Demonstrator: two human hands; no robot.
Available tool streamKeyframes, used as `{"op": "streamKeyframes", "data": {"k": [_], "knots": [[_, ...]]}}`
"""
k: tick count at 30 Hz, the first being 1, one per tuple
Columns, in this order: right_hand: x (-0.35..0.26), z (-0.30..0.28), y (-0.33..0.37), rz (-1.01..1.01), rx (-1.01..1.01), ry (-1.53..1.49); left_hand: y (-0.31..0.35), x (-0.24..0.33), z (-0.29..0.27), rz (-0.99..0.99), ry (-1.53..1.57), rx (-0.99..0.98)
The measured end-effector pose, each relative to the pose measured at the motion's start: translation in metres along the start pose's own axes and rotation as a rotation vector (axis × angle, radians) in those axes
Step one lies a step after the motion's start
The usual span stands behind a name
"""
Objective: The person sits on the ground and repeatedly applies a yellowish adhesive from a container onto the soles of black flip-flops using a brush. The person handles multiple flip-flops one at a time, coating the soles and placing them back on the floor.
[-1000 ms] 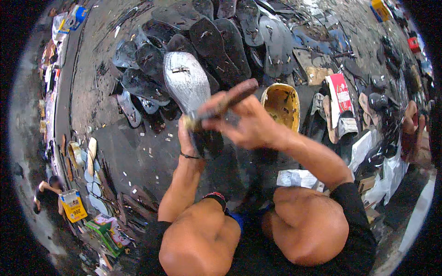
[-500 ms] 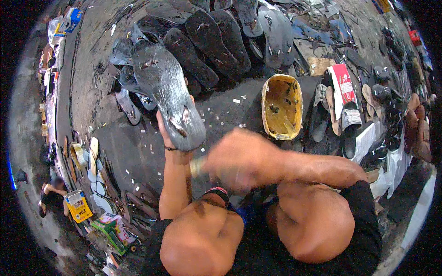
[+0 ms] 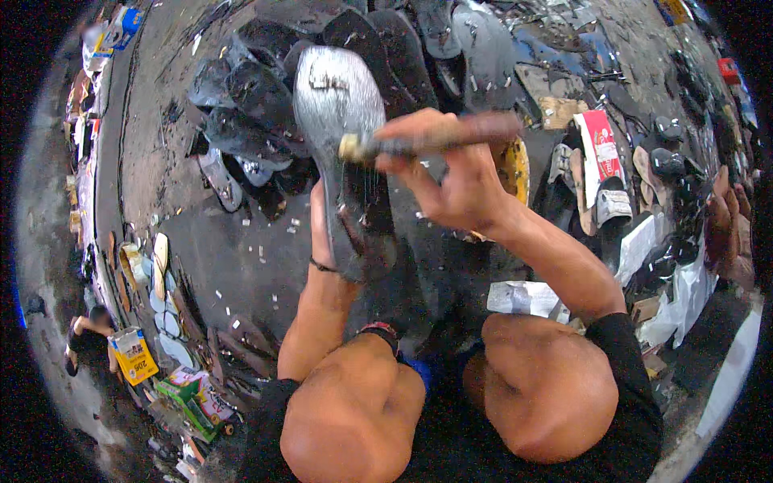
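My left hand (image 3: pixel 319 229) holds a black sandal sole (image 3: pixel 338 105) from below, raised with its toe end away from me. Most of that hand's fingers are hidden behind the sole. A wet, shiny coat covers the sole's far part, while the near end looks duller. My right hand (image 3: pixel 457 177) grips a brush (image 3: pixel 377 148) with a brown handle, its pale tip at the middle of the sole. Thin strands hang below the tip. Partly hidden behind my right hand is a yellow tub (image 3: pixel 518 173).
Many dark soles (image 3: pixel 398 60) lie piled at the far side. Sandals (image 3: pixel 612 205) and a red-and-white box (image 3: pixel 597 149) are on the right. White paper (image 3: pixel 522 298) lies near my knee. At left stand a yellow box (image 3: pixel 133 356) and another person (image 3: pixel 90 334).
My right hand has swung up from near my knees, bringing the brush onto the sole. The sole has turned more upright and shifted right. White paper has come into sight.
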State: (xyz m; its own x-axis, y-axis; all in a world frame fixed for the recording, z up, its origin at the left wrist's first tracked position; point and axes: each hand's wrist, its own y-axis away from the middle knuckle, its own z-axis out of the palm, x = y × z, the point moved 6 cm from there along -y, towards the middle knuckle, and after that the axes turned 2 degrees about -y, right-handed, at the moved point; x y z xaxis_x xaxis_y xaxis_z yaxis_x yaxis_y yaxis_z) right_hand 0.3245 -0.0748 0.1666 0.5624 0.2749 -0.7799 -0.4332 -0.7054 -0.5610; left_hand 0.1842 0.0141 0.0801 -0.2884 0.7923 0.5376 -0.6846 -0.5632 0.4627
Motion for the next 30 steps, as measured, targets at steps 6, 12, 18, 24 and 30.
{"op": "streamKeyframes", "data": {"k": [6,12,18,24,30], "knots": [[-0.059,0.034,0.059,-0.096,-0.49,-0.146,-0.033,0.051,-0.038,0.028,0.2,-0.459],[0.002,-0.044,0.073,0.487,-0.018,0.013,-0.09,0.061,0.044,0.003,-0.009,-0.26],[0.0,-0.076,0.122,0.606,0.044,0.158,-0.221,0.116,0.104,0.179,0.064,-0.322],[0.018,-0.117,0.168,0.717,0.181,0.385,-0.138,0.065,-0.002,0.427,-0.281,-0.2],[0.02,-0.099,0.175,0.733,0.202,0.378,0.088,0.02,-0.24,0.335,-1.188,0.348]]}}
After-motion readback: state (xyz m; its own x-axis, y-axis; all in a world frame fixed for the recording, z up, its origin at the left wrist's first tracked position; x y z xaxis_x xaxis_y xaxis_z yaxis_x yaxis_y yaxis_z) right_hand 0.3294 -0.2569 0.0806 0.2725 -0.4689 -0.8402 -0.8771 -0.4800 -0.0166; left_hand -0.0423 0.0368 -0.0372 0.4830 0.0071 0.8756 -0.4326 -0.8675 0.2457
